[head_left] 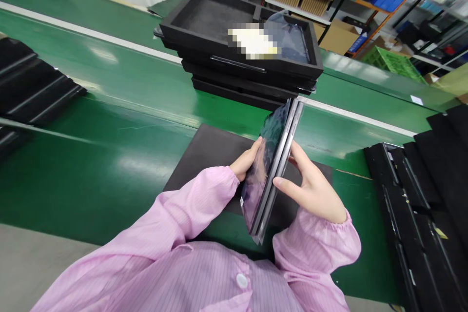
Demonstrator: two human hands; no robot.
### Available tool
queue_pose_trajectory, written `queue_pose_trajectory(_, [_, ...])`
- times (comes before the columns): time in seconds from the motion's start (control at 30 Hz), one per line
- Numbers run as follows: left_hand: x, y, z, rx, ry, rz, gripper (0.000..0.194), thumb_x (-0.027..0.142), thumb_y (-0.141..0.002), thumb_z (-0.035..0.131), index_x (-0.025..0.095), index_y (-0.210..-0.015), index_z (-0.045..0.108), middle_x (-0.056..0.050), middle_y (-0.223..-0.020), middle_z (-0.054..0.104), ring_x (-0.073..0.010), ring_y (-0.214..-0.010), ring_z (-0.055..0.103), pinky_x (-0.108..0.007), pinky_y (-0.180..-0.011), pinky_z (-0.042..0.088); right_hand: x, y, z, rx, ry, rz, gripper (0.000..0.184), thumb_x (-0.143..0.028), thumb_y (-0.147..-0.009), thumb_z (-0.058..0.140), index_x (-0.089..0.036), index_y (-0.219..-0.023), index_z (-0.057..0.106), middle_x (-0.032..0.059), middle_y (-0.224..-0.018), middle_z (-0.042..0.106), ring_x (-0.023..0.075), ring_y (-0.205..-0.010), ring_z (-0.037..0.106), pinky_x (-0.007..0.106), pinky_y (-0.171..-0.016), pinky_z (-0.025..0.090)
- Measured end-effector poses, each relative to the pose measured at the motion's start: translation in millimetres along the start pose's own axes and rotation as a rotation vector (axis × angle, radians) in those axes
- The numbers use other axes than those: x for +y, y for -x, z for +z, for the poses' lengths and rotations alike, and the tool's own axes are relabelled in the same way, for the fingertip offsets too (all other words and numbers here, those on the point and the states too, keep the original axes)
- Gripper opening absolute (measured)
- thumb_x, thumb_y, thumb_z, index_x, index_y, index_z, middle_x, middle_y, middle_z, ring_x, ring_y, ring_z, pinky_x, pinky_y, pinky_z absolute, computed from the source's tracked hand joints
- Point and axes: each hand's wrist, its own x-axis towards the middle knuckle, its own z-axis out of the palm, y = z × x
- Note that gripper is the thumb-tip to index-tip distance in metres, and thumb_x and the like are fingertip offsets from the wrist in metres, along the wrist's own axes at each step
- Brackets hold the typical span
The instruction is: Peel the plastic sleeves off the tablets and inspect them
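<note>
Two thin tablets (269, 165) stand on edge, tilted, pressed face to back between my hands. The left one shows a glossy dark screen with reflections, and clear film sticks out at the lower corner. My left hand (248, 160) grips the screen side, its fingers partly hidden behind the tablets. My right hand (316, 187) is closed on the other side, with the thumb on the near edge and the fingers reaching behind. Under the tablets lies a dark flat mat (204, 156) on the green worktop.
Beyond the mat, black foam trays (204, 48) are stacked; the top one holds clear film bags (292, 39) and a blurred-out pale item. More black trays (405, 195) stand at the right. Black ridged pieces (32, 83) lie at the left. Shelves with cartons (340, 36) are behind.
</note>
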Motion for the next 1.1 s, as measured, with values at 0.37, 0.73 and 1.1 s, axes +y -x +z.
queue_pose_trajectory(0.37, [3,6,2.7,0.002,-0.005,0.015,0.071,0.077,-0.086,0.050,0.014,-0.105,0.076,-0.011,-0.099,0.080,-0.0297,-0.110,0.071,-0.039,-0.104,0.050,-7,2,4,0.001,0.031,0.001,0.075,-0.041,-0.090,0.064,-0.024,-0.155,0.033,0.0089,-0.161,0.041,0.0312,-0.149,0.039,0.051,-0.124,0.033])
queue_pose_trajectory(0.73, [-8,9,-1.2,-0.069,-0.009,0.173,0.081,0.086,-0.064,0.065,0.014,-0.099,0.076,-0.011,-0.094,0.080,-0.0331,-0.106,0.071,-0.044,-0.102,0.050,-19,8,9,0.085,0.052,-0.016,0.081,-0.045,-0.086,0.072,-0.023,-0.154,0.033,0.0124,-0.154,0.047,0.0331,-0.143,0.046,0.050,-0.121,0.038])
queue_pose_trajectory(1.1, [-4,14,1.0,-0.088,-0.074,0.184,0.080,0.088,-0.064,0.063,0.017,-0.098,0.075,-0.009,-0.096,0.080,-0.0322,-0.111,0.070,-0.042,-0.103,0.050,10,-6,14,0.325,-0.317,-0.162,0.085,-0.059,-0.088,0.064,-0.030,-0.158,0.027,0.0097,-0.167,0.031,0.0315,-0.153,0.031,0.051,-0.120,0.039])
